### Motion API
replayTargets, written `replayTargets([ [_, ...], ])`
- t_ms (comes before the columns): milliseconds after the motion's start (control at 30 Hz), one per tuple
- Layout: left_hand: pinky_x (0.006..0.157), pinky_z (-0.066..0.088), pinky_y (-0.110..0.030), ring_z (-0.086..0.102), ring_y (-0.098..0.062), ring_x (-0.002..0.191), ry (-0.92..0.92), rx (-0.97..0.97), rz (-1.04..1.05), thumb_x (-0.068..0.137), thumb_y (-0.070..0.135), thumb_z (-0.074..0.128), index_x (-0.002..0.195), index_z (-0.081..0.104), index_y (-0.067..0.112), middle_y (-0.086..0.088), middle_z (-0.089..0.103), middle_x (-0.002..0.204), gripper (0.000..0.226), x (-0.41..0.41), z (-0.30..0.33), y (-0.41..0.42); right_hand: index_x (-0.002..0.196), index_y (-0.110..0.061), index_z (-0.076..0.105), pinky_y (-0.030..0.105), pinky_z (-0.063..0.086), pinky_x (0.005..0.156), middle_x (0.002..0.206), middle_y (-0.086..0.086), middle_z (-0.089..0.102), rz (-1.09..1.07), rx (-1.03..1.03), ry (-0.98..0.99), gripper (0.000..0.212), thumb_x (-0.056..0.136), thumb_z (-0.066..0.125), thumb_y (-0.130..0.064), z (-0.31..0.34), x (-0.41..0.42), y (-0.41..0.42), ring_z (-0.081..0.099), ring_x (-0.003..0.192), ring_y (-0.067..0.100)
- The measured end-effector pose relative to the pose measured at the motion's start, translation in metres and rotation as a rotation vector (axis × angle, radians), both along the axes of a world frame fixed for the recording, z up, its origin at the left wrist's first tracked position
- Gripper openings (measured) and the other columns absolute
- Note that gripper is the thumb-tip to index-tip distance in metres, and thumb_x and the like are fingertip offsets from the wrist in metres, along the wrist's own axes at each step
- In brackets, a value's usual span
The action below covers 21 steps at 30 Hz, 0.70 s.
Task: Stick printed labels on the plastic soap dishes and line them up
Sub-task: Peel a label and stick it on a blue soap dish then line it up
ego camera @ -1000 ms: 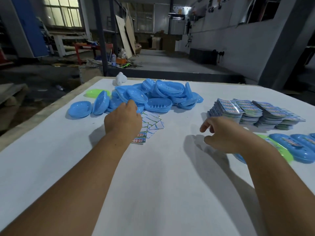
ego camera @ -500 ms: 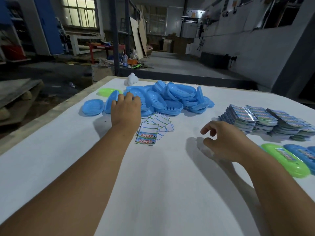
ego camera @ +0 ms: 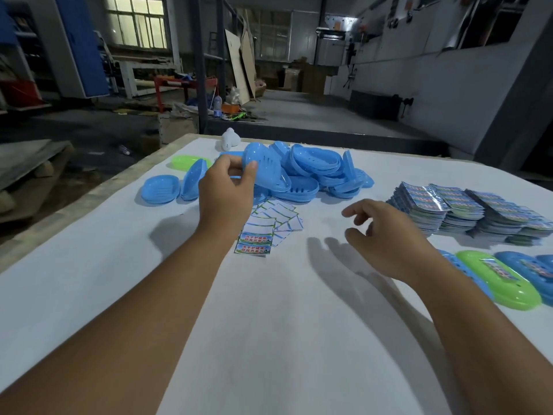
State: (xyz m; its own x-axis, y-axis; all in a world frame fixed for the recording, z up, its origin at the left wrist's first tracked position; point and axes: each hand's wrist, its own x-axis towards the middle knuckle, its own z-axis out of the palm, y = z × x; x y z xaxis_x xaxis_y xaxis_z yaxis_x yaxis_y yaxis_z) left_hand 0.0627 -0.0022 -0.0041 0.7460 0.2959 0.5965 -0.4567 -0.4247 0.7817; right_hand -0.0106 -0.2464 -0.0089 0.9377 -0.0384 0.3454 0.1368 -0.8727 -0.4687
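Soap dish, blue, is now off the pile at upper centre, gripped by the left hand, which was only reaching a second ago. Right hand hovers loose, empty, over the counter. Label next, I'd guess.

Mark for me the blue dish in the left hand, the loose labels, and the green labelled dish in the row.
blue dish [ego camera: 263,163], head view, on its slotted underside.
loose labels [ego camera: 259,232], head view, on the nearest label's white part.
green labelled dish [ego camera: 490,274], head view, on its shell left of the sticker.
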Motion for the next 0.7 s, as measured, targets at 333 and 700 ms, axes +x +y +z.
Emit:
replayTargets([
  [333,0.049,0.049,-0.014,0.072,-0.007,0.064,0.66,-0.537,-0.621,0.095,0.03,0.068,0.096,0.073,0.008,-0.005,0.076,0.073,0.022,-0.034,0.0,-0.042,0.136,-0.045,0.051,0.031,0.052,0.094,0.13,-0.019,0.058,0.162,0.113,-0.102,0.061,0.08,0.075,-0.056,0.001,-0.003,0.006,0.056,0.107,0.003],
  [700,0.069,0.04,-0.034,0.06,-0.028,0.1,0.501,1.002,0.234,0.093,0.062,0.05,0.112,0.062,0.02,-0.006,0.06,0.111,0.047,-0.029,-0.001,-0.009,0.097,-0.043,0.05,0.022,0.042,0.054,0.092,-0.009,0.063,0.16,0.014,0.232,0.036,0.073,0.077,-0.047,-0.007,-0.003,0.005,0.054,0.058,0.006],
])
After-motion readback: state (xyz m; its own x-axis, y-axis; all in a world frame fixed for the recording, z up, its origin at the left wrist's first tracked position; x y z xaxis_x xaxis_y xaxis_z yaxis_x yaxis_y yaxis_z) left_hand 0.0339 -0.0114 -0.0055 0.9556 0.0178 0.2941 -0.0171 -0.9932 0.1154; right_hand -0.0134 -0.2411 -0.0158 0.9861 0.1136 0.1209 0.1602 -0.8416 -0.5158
